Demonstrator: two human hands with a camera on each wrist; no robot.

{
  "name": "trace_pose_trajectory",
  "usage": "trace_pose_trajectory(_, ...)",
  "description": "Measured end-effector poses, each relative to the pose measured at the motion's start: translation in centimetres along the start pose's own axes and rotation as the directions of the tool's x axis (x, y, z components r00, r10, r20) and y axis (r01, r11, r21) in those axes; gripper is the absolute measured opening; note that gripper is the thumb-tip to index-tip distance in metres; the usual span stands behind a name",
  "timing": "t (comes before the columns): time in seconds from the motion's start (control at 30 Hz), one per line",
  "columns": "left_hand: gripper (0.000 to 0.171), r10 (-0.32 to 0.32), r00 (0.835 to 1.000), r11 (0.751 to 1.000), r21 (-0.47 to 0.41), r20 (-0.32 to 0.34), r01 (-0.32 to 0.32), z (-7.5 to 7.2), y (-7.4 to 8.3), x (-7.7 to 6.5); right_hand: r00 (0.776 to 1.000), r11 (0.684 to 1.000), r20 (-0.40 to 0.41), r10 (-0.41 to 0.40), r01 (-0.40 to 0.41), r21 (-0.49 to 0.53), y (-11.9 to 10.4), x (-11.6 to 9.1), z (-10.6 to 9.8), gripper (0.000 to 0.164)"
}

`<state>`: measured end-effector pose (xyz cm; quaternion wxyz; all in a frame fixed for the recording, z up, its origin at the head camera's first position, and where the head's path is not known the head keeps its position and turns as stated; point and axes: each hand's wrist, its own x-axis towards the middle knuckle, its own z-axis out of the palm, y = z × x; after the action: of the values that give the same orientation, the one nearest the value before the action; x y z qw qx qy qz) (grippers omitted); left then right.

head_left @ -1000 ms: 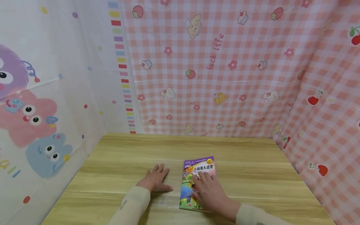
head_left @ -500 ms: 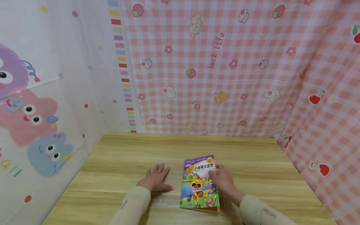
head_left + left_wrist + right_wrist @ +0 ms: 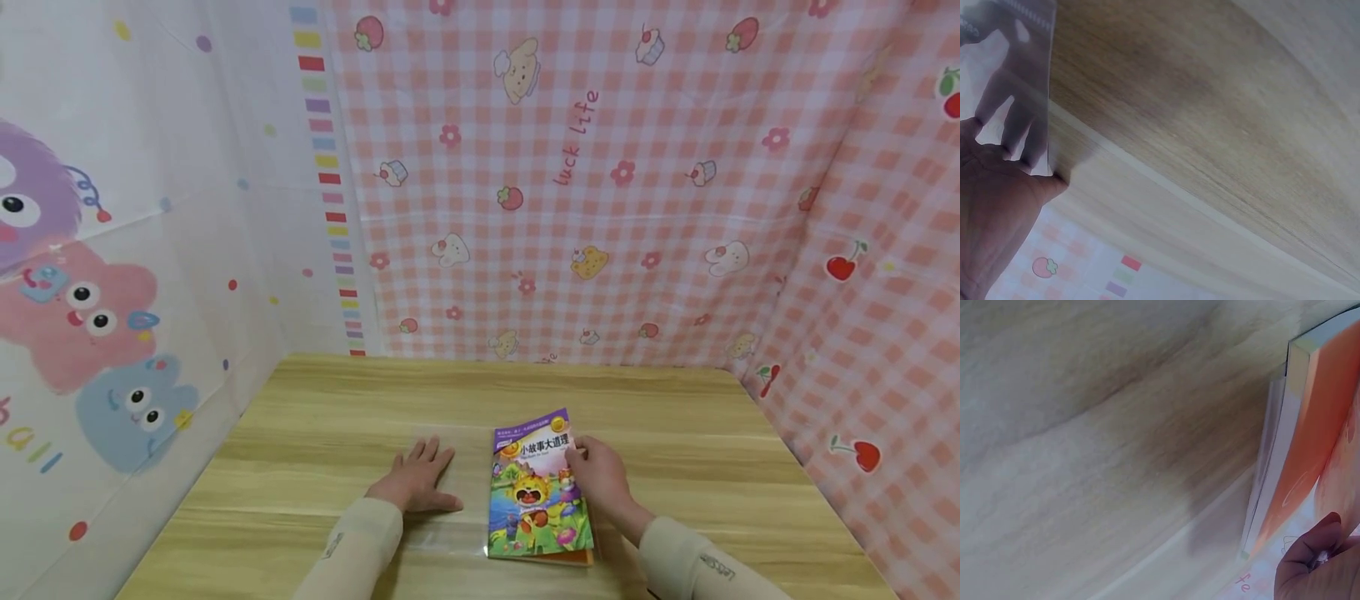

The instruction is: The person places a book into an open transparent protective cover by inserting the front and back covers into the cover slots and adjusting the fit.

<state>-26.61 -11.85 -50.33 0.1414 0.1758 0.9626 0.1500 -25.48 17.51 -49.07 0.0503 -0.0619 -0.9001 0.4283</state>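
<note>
A thin paperback book [image 3: 534,504] with a purple-topped, colourful cartoon cover lies on the wood-grain table. My right hand [image 3: 602,477] pinches its cover at the right edge, between thumb and fingers. In the right wrist view the cover stands lifted from an orange page [image 3: 1300,456], and the right hand [image 3: 1313,569] shows at the lower right. Left of the book, a clear plastic sheet [image 3: 453,537] extends over the table. My left hand [image 3: 412,482] rests on that sheet with fingers spread. The left wrist view shows the sheet [image 3: 1032,31] beyond the left hand [image 3: 997,206].
The wood-grain table [image 3: 315,400] ends at a pink checked cloth [image 3: 480,283] behind. A white cartoon-print cloth [image 3: 225,208] hangs on the left, and more checked cloth [image 3: 892,350] on the right.
My right hand has moved from on top of the cover to the book's right edge and now pinches it. The book has shifted slightly right. My left hand has stayed in place.
</note>
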Motion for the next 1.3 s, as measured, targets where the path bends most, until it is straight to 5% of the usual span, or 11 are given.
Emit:
trace_pose_trajectory(0.53, 0.092, 0.028, 1.000, 1.000, 0.010, -0.011, -0.028, 0.3, -0.3, -0.1, 0.997, 0.995, -0.072, -0.021, 0.028, 0.100, -1.4, -0.1, 0.0, 0.035)
trace_pose_trajectory(0.67, 0.091, 0.033, 0.999, 0.999, 0.011, -0.019, -0.032, 0.2, -0.2, -0.2, 0.994, 0.970, -0.081, -0.067, 0.084, 0.229, -2.4, -0.1, -0.3, 0.034)
trace_pose_trajectory(0.93, 0.092, 0.038, 0.999, 0.999, 0.015, -0.029, -0.037, 0.2, -0.6, 0.0, 0.999, 0.911, 0.003, -0.055, 0.049, 0.411, -3.3, 0.1, 0.6, 0.033)
trace_pose_trajectory(1.13, 0.092, 0.057, 0.998, 0.998, -0.007, -0.041, -0.057, 0.1, -0.6, -0.2, 0.984, 0.900, -0.036, -0.172, 0.172, 0.400, -4.2, -0.2, 1.8, 0.032)
trace_pose_trajectory(1.3, 0.091, 0.063, 0.997, 0.998, -0.011, -0.042, -0.064, 0.1, -0.5, -0.3, 0.943, 0.878, -0.060, -0.327, 0.326, 0.351, -5.0, -0.2, 2.6, 0.032)
